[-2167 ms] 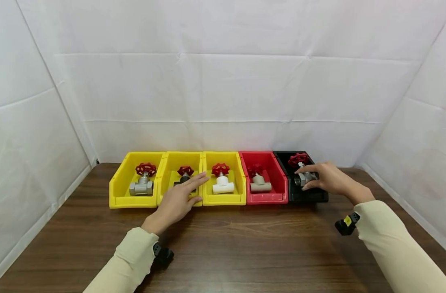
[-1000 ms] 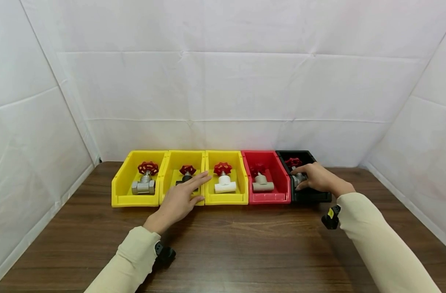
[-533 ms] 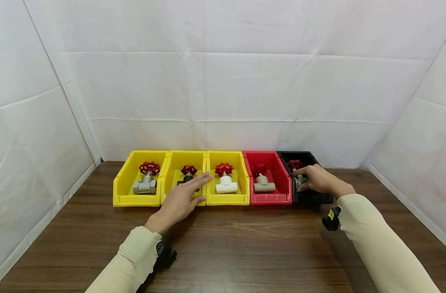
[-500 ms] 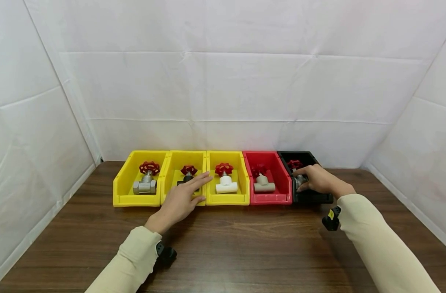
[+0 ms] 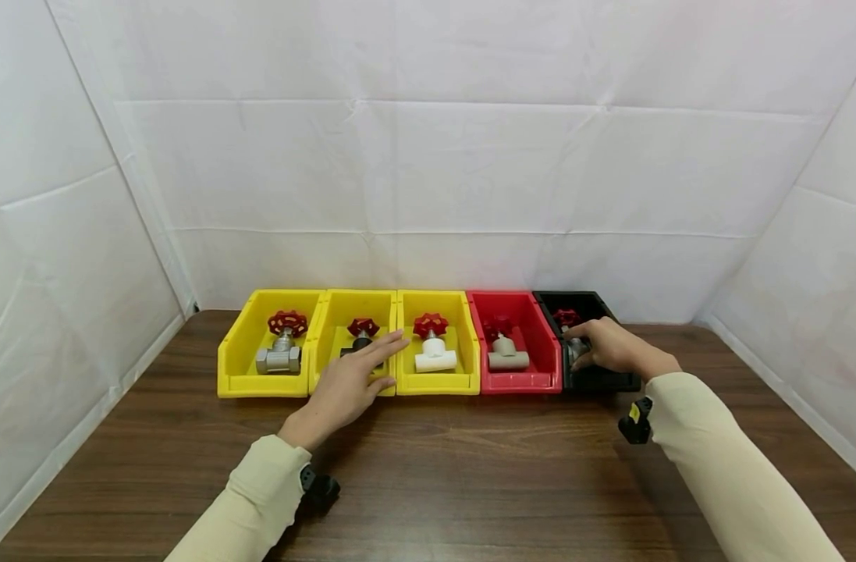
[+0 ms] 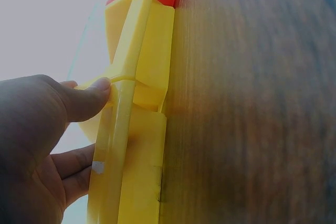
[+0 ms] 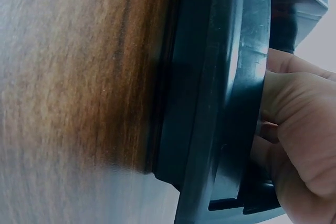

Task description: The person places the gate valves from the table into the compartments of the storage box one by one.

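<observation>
My right hand (image 5: 613,345) reaches into the black bin (image 5: 603,381) at the right end of the row. Thumb and fingers grip a metal gate valve (image 5: 577,349) with a red handwheel; the hand covers part of its body. In the right wrist view the black bin's wall (image 7: 226,108) hides the valve. My left hand (image 5: 345,386) lies with fairly straight fingers over the second yellow bin (image 5: 318,373), partly hiding a black valve (image 5: 361,341). In the left wrist view its thumb touches the yellow rim (image 6: 123,82).
A silver valve (image 5: 278,359) sits in the leftmost yellow bin (image 5: 262,385). The third yellow bin (image 5: 438,384) holds a white valve (image 5: 435,357), the red bin (image 5: 519,382) a beige one (image 5: 508,356). All stand on a brown wooden table (image 5: 456,484) before white cloth walls (image 5: 463,172).
Since the earliest frame my right hand has lowered the metal valve into the black bin and shifted slightly left. In the last half second it has hardly moved. My left hand stays in place.
</observation>
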Demonstrator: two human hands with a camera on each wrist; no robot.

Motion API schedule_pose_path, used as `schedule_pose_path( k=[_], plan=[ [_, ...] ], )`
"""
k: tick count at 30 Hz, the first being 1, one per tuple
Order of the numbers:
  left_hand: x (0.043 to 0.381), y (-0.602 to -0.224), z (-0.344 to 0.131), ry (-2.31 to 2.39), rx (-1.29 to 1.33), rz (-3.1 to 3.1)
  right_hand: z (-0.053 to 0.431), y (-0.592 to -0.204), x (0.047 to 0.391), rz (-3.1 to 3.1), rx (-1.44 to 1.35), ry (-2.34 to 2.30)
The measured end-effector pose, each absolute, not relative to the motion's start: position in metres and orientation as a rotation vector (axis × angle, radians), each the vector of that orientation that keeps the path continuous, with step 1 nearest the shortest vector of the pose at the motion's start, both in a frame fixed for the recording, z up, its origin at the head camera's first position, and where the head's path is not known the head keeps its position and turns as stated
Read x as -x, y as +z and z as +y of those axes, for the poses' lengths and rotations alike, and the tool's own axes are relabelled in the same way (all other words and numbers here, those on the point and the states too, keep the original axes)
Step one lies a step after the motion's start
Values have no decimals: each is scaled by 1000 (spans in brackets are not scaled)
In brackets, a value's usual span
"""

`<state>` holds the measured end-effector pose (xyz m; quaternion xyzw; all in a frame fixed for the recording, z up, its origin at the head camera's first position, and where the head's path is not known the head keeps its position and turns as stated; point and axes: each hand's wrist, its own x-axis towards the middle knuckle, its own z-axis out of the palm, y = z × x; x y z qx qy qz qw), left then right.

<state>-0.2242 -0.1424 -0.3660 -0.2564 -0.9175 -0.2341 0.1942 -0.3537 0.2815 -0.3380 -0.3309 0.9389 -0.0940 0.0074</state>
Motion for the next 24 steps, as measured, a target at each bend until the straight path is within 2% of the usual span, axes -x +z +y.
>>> schedule_pose_path(
  k=[24],
  plan=[
    [222, -365, -142, -668, 687, -2622, 277, -340, 344, 2935, 948, -215]
  ],
)
